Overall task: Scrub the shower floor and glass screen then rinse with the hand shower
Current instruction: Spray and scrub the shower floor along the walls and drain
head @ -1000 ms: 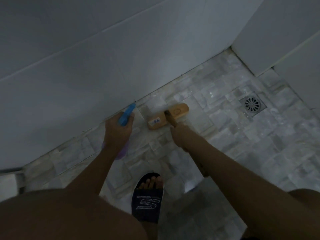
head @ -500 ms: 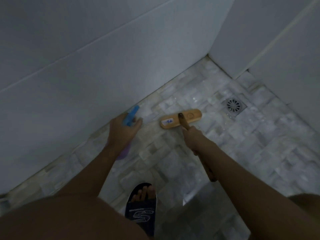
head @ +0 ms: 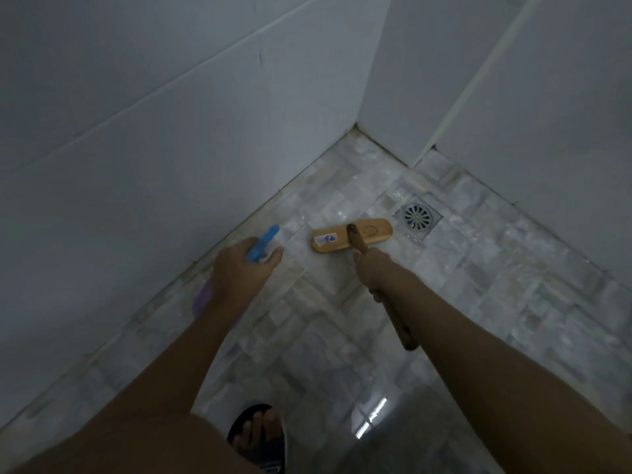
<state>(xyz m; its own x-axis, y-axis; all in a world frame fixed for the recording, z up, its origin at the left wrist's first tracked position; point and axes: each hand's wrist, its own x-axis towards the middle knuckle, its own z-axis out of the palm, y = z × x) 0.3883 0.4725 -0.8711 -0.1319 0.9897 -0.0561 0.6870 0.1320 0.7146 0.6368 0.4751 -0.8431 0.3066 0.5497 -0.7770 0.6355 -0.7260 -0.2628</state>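
Observation:
A wooden scrub brush (head: pixel 352 234) lies head-down on the pale mosaic shower floor (head: pixel 478 268), near the corner of the walls. My right hand (head: pixel 372 268) grips its wooden handle, whose end sticks out below my wrist. My left hand (head: pixel 239 275) holds a spray bottle (head: pixel 263 244) with a blue trigger head and a purple body, just left of the brush and close to the white tiled wall. The nozzle points toward the floor by the wall. No glass screen or hand shower is in view.
A square metal floor drain (head: pixel 417 217) sits right of the brush head. White tiled walls (head: pixel 171 131) close in on the left and the back right. My foot in a dark slipper (head: pixel 260 436) stands at the bottom centre. The floor looks wet and glossy.
The brush head has slid to the right along the floor, toward the drain. The view has swung so the corner shows. My left hand keeps its hold on the spray bottle.

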